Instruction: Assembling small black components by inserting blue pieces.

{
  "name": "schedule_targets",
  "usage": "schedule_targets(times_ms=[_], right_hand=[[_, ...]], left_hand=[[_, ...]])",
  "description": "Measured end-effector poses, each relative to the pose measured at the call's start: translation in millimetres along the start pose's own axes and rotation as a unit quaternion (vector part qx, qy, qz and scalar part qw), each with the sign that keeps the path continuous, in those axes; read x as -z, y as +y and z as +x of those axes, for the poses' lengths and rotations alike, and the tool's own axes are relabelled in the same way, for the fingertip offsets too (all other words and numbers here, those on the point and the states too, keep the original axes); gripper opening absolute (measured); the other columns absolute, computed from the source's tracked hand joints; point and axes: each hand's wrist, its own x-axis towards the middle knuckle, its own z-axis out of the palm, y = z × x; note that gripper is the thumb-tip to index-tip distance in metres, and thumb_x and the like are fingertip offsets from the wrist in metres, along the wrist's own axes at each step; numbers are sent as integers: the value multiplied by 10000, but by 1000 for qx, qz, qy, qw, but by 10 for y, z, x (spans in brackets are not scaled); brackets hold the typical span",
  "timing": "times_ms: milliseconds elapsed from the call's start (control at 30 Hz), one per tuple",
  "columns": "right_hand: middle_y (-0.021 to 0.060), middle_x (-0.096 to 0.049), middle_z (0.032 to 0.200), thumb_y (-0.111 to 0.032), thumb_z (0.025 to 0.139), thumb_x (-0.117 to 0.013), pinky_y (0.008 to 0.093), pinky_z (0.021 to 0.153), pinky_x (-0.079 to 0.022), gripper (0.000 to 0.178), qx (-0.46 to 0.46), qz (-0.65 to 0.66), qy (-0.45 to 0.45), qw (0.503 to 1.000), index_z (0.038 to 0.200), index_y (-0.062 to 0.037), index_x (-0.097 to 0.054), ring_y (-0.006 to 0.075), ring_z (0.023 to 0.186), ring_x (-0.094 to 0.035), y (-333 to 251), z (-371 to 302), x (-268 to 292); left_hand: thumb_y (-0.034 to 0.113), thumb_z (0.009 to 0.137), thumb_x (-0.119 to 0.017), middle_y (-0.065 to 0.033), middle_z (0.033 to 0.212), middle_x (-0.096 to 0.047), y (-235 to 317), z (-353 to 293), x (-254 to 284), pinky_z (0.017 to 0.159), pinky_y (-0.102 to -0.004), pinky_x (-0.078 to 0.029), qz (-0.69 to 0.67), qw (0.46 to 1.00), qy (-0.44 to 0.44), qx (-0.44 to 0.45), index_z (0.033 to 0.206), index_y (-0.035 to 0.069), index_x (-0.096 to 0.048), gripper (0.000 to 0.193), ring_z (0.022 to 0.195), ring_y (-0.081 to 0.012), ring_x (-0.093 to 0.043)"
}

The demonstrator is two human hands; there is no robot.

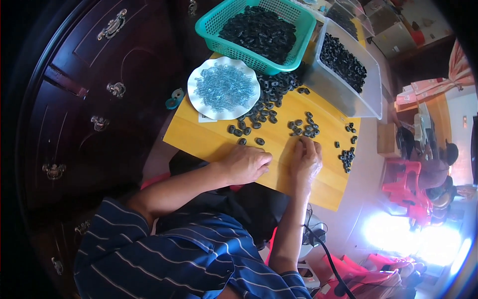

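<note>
My left hand [249, 163] rests over the yellow board [196, 132] near its front edge, fingers curled together; what they hold, if anything, is hidden. Fingertips of my right hand [307, 157] are pinched together just below a cluster of small black oval pieces with holes [307, 130]. Nothing between them can be made out. Beyond my left hand, a loose pile of the same black pieces [269, 99] spreads from the basket. A white wavy-rimmed plate [198, 105] holds many thin silvery pieces, perhaps springs [224, 88].
A green perforated basket [239, 51] and a translucent plastic bin [343, 99], both full of black pieces, stand at the far side. More pieces [347, 159] lie at the board's right edge. Dark drawers [84, 99] flank the left. Pink stools [406, 187] stand right.
</note>
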Motion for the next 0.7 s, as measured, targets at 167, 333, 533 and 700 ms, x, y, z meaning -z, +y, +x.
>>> schedule_targets(times_ms=[167, 333, 533, 700], right_hand=[[163, -640, 921, -136, 897, -626, 449, 772, -499, 125, -37, 5, -46, 998, 988, -75, -685, 362, 867, -628, -61, -16, 79], [142, -646, 832, -100, 892, -640, 371, 666, -515, 91, -6, -22, -2, 1000, 942, -49, -697, 260, 729, -658, 32, -17, 122], [32, -637, 815, -135, 965, -612, 248, 653, -458, 131, -186, 270, -49, 943, 957, -19, -673, 91, 730, -586, 205, -77, 179], [-18, -628, 834, -148, 1001, -579, 210, 709, -450, 157, -254, 470, -65, 843, 1031, -20, -663, 74, 779, -579, 136, -108, 201]], left_hand=[[168, 845, -666, -126, 789, -649, 15, 0, 29, 676, -454, -501, -10, 1000, -3, -2, 842, 55, -597, 133, 777, -343, -652], [168, 848, -668, -114, 794, -652, 10, -1, 34, 672, -444, -503, -10, 1000, -7, -5, 859, 61, -604, 125, 778, -336, -653], [157, 843, -667, -109, 791, -654, 23, 2, 24, 667, -444, -505, -16, 1000, -2, 3, 847, 67, -605, 110, 778, -330, -656], [145, 839, -666, -110, 785, -654, 21, -5, 37, 666, -442, -508, -19, 1000, 0, 2, 842, 69, -605, 97, 778, -330, -657]])
